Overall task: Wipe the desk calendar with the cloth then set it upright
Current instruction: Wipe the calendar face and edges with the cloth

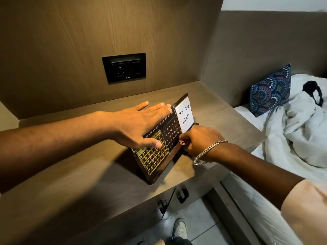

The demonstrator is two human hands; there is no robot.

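Wooden bedside surface (88, 174) holds the desk calendar (159, 147), tilted. Left hand (139, 122) lies flat, fingers spread; right hand (198, 138) pinches its lower edge. Looks stiff, solid; I'd grip the frame edges.

The left hand (141, 126) lies flat over the far-left part of the desk calendar (159, 147), hiding the first month names and part of the gold grid. The right hand (196, 140) covers the calendar's near-right edge; whatever its curled fingers pinch there is too small to tell. The calendar's back and any stand are hidden. Both arms run off the picture's edges. Near the floor, a shoe (179, 230) is partly cut off below. On the bed at right, a dark object (312, 91) cannot be identified.
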